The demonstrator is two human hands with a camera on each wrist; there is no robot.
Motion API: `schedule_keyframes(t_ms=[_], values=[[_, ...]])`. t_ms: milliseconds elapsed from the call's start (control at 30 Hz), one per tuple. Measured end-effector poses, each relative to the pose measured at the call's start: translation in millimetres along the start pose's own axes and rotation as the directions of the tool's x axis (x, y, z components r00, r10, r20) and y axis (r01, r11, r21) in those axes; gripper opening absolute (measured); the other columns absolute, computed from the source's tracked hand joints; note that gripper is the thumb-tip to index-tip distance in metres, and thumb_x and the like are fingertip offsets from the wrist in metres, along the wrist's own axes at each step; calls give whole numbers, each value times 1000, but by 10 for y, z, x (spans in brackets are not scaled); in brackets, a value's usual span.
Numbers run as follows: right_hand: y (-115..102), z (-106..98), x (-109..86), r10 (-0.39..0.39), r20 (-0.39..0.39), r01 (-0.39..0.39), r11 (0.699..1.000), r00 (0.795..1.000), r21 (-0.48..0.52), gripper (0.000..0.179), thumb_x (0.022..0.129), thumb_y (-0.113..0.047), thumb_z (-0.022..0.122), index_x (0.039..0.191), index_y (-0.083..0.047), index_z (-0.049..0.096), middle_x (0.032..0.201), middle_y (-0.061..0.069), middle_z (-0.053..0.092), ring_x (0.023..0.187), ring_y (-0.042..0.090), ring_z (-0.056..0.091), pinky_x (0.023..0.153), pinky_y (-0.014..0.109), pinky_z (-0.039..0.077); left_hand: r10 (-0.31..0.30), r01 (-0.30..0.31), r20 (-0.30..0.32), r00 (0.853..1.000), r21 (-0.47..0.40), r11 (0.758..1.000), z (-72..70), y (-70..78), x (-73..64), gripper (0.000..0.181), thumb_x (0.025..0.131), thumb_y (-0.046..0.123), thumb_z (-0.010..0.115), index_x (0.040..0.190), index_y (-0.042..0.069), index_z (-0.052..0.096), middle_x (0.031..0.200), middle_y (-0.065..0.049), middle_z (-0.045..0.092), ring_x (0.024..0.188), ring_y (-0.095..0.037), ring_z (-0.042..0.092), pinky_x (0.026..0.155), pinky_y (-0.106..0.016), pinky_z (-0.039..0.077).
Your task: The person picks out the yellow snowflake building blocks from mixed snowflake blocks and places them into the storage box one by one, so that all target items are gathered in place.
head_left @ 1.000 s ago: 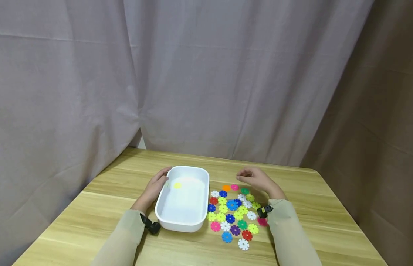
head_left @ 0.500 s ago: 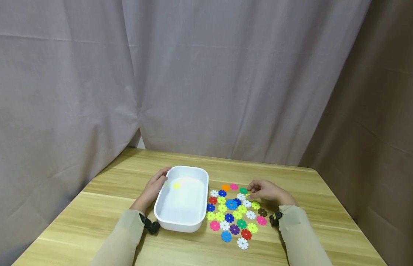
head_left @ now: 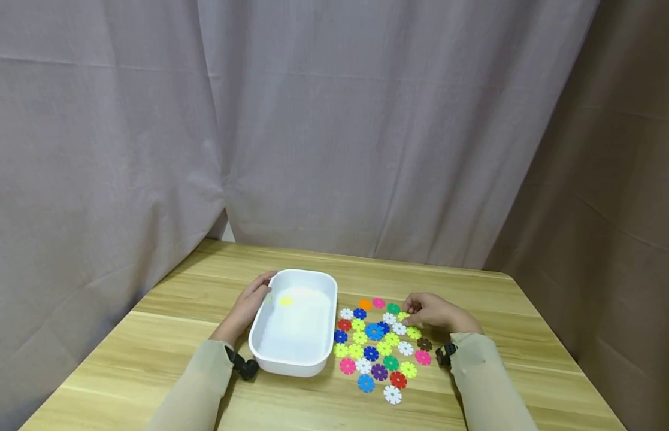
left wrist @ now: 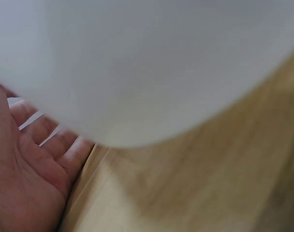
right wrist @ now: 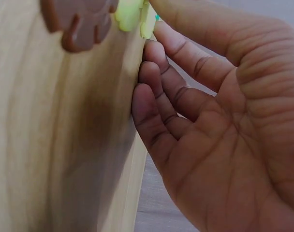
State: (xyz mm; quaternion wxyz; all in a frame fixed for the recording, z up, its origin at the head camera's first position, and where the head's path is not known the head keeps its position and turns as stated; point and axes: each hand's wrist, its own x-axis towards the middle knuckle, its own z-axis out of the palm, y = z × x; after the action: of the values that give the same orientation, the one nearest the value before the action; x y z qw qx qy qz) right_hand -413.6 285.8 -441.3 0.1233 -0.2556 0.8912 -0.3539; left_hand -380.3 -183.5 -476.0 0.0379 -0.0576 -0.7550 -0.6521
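A white plastic tray [head_left: 293, 368] stands on the table, with one yellow snowflake disc [head_left: 286, 301] lying in it. My left hand [head_left: 250, 304] holds the tray's left side, thumb at the rim and fingers along the outer wall. In the left wrist view, the fingers [left wrist: 60, 142] are partly hidden behind the white wall. Over at the far right of the loose discs, my right hand [head_left: 433, 312] pinches a yellow snowflake disc [right wrist: 148, 21] at its edge between thumb and index finger. The other fingers are bent near the tabletop. Its fingers partly cover that disc in the head view.
Several toothed discs in many colours lie right of the tray, among them a large blue one [head_left: 374, 331] and a brown one [head_left: 424, 344]. The wooden table [head_left: 291, 407] ends at grey curtains [head_left: 312, 149] behind and at the sides.
My right hand has moved right and toward me from beyond the discs, down to the yellow disc, uncovering the brown disc. My left hand and the tray stay in place.
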Motion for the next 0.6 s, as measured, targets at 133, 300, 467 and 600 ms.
schedule_keyframes(t_ms=[133, 300, 467, 600], values=[[8, -1, 3, 0, -9, 0, 1000, 1000, -5, 28, 88, -10, 76, 104, 5, 58, 90, 10, 59, 80, 21, 51, 67, 30, 47, -6, 6, 1, 1000, 8, 1000, -5, -21, -5, 47, 103, 24, 44, 150, 20, 48, 155, -12, 43, 139, -33, 43, 114, -50, 36], [13, -9, 16, -2, -57, 0, 1000, 998, -31, 27, 88, -9, 75, 101, 2, 55, 86, 8, 55, 76, 20, 47, 64, 29, 44, -4, 4, 3, 1000, 0, 1000, 1, -11, -4, 47, 103, 24, 44, 150, 19, 47, 155, -13, 42, 140, -33, 42, 115, -51, 35], [-9, -13, 27, -15, -86, 12, 999, 996, -34, 21, 91, -10, 71, 101, 1, 56, 83, 9, 56, 73, 19, 49, 60, 27, 44, 2, -2, -2, 1000, 0, 1000, 11, 13, -6, 47, 103, 22, 44, 150, 17, 48, 155, -13, 42, 141, -34, 41, 116, -51, 33], [-99, 9, 35, -46, -94, 46, 999, 995, 5, 19, 94, -10, 69, 105, 2, 57, 84, 12, 59, 73, 28, 58, 61, 33, 53, 2, -2, -8, 1000, 11, 1000, 8, 7, -12, 47, 102, 22, 44, 149, 18, 49, 156, -10, 41, 143, -32, 38, 117, -50, 31]])
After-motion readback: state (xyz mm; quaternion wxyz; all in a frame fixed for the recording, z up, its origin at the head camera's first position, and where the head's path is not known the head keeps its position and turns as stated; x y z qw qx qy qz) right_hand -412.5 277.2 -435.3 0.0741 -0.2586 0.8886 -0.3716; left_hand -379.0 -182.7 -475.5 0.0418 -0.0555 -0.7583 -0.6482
